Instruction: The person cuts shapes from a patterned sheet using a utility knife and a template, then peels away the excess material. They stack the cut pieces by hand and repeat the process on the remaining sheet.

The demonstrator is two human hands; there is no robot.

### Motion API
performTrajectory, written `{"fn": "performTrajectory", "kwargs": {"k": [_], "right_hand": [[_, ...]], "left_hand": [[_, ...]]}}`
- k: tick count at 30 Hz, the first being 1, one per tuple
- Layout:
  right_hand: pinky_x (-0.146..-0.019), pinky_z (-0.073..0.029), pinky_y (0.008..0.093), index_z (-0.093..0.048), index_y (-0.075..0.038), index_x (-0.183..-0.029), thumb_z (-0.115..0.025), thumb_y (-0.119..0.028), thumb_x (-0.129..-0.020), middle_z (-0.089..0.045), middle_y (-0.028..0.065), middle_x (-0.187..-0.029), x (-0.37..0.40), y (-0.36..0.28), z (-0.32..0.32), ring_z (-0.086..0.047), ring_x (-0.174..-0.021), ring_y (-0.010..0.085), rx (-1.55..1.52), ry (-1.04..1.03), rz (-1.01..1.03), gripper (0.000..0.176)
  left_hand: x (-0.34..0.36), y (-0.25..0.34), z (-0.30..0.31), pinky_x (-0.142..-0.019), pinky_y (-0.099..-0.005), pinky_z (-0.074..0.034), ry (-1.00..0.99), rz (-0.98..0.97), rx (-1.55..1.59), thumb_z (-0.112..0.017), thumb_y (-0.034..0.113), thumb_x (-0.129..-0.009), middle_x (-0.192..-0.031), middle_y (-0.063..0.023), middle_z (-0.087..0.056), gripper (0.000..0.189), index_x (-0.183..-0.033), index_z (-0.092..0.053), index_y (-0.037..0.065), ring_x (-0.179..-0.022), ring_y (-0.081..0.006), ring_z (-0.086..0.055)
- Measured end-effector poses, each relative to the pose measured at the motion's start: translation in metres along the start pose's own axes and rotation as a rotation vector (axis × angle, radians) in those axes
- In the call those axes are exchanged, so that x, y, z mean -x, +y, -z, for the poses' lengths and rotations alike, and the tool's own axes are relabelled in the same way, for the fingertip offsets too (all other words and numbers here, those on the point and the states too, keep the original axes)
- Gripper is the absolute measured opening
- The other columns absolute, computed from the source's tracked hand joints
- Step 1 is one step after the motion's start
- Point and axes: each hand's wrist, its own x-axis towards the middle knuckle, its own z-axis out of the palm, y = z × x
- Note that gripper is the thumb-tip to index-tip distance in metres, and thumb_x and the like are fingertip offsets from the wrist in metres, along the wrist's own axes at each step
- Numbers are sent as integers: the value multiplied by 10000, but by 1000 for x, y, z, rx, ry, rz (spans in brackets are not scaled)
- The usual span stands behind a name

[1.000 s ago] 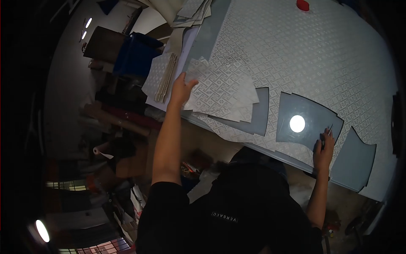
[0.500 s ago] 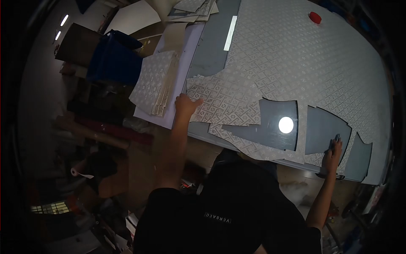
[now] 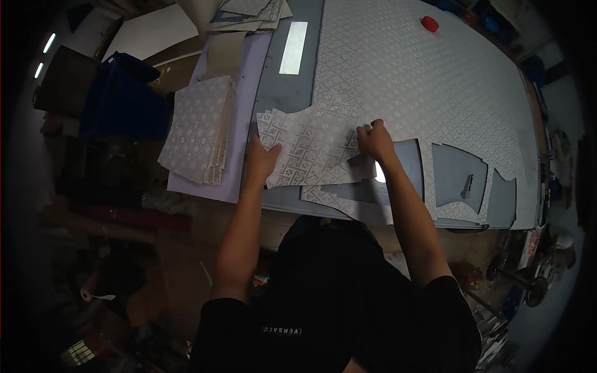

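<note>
A cut piece of pale patterned sheet material [image 3: 311, 143] lies at the near left of the big sheet, its outline stepped at the top left. My left hand [image 3: 263, 160] grips its left edge, thumb on top. At the opposite edge my right hand [image 3: 375, 143] has its fingers closed on the piece, whose lower right part looks bent up with a shadow under it. The large patterned sheet [image 3: 423, 81] spreads behind, with cut-out openings along its near side. A small dark cutter knife [image 3: 470, 183] lies in one opening, apart from both hands.
To the left, a stack of cut patterned pieces [image 3: 196, 130] rests on a lilac board [image 3: 245, 112]. More cut pieces [image 3: 249, 15] lie at the far left. A red round object [image 3: 430, 24] sits on the sheet. A blue bin [image 3: 121, 99] stands beyond the table [image 3: 289, 93].
My right hand has left the cutter knife in the opening and moved left to the cut piece's right edge. My left hand stays at the left edge. The view has shifted.
</note>
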Motion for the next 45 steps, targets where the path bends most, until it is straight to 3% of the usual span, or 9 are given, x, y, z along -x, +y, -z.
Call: {"fn": "performTrajectory", "kwargs": {"k": [2, 6, 9, 15, 18, 24, 31, 40, 45], "right_hand": [[-919, -539, 474, -595, 97, -1247, -711, -451, -886, -695, 304, -1138, 3, -13, 0, -684, -1062, 442, 69, -186, -142, 666], [-880, -556, 432, -604, 87, -1255, -742, -361, -879, -716, 273, -1113, 13, 15, 1, -718, -1018, 361, 184, -222, 21, 600], [-836, -561, 418, -661, 59, -1079, -778, -365, -838, -717, 271, -1041, 44, 52, 9, -721, -944, 369, -229, -374, -63, 502], [-815, -546, 314, -519, 9, -1282, -728, -124, -914, -702, 127, -1018, 92, 43, 70, -683, -941, 195, -720, -141, -22, 444], [-959, -496, 305, -480, -17, -1311, -631, -5, -950, -604, 112, -1258, 115, 44, 95, -604, -1118, 159, -965, 55, 216, 391], [-960, -485, 296, -514, -34, -1274, -583, 32, -956, -622, 62, -1154, 114, 87, 82, -587, -1091, 147, -724, 197, 271, 332], [-972, -453, 263, -586, -6, -1239, -542, 30, -962, -651, 49, -1151, 108, 107, 77, -598, -1061, 128, -1034, 323, 284, 282], [-963, -479, 304, -608, -13, -1116, -605, -3, -957, -673, 97, -1159, 110, 123, 99, -620, -1046, 161, -843, 165, 345, 160], [-959, -485, 310, -601, -4, -1112, -606, -16, -983, -675, 121, -1171, 103, 130, 96, -627, -1064, 169, -860, 135, 403, 129]], "left_hand": [[11, 3, 4, -920, -406, -524, -32, -29, 35, -753, 146, -882, -1110, -215, -722, 361, -1151, -633, -62, -1051, -345, -701], [28, 6, 6, -909, -371, -527, -70, -65, 138, -697, 90, -930, -1134, -169, -736, 285, -1180, -642, -36, -1055, -257, -704], [49, 30, 11, -904, -325, -522, -115, -9, 290, -685, 81, -955, -1140, -127, -739, 263, -1188, -647, -36, -1039, -175, -686], [69, 57, 2, -926, -297, -512, -67, -297, 579, -712, 91, -965, -1145, -87, -719, 285, -1209, -641, -39, -1025, -133, -649], [75, 78, -11, -929, -290, -509, -105, -373, 734, -729, 99, -958, -1158, -95, -700, 335, -1236, -611, -46, -1029, -135, -642], [62, 69, -68, -888, -303, -519, -76, -477, 526, -744, 122, -950, -1078, -84, -691, 297, -1186, -607, 7, -959, -151, -642], [57, 92, -69, -835, -301, -526, -169, -401, 535, -743, 144, -953, -962, -75, -709, 242, -1107, -616, 6, -896, -144, -647], [60, 85, -55, -863, -289, -518, -451, -264, 395, -806, 99, -874, -989, -55, -706, 251, -1063, -662, 19, -935, -123, -644], [59, 86, -60, -892, -296, -526, -548, -453, 443, -750, 16, -900, -1056, -62, -716, 251, -1138, -671, 20, -985, -134, -658]]}}
